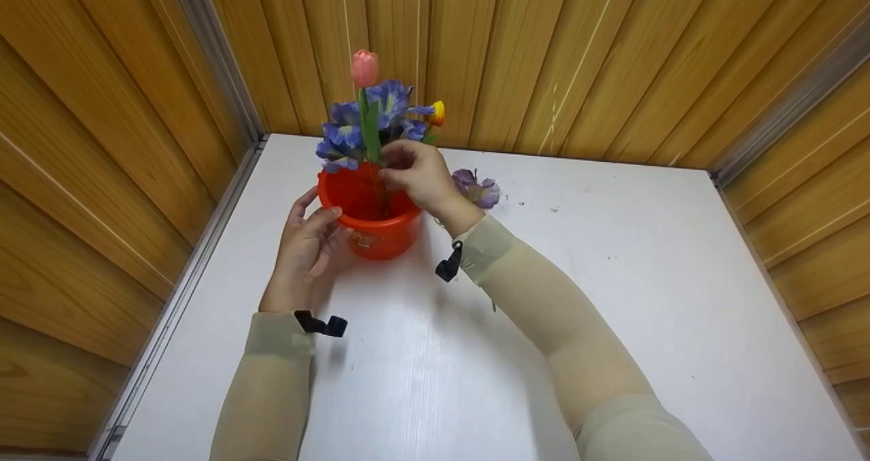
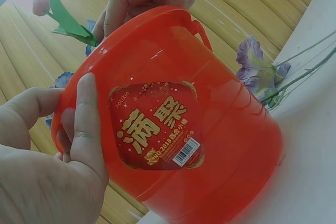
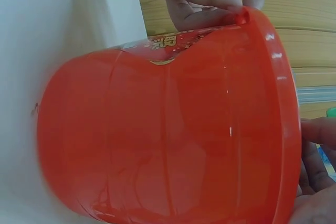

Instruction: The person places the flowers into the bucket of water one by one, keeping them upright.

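An orange-red plastic bucket stands on the white table. My left hand grips its rim on the left side, thumb at the front. My right hand reaches over the bucket's mouth, and its thumb and fingers pinch the stem of a pink tulip. The tulip stands upright with its green leaf beside the fingers; the lower stem is partly hidden inside the bucket. Blue flowers and a yellow flower rise from the back of the bucket. A printed label shows in the left wrist view.
On the table right of the bucket lies a purple flower, its green stem partly hidden under the right forearm. Wood-panelled walls border the table at the back and sides.
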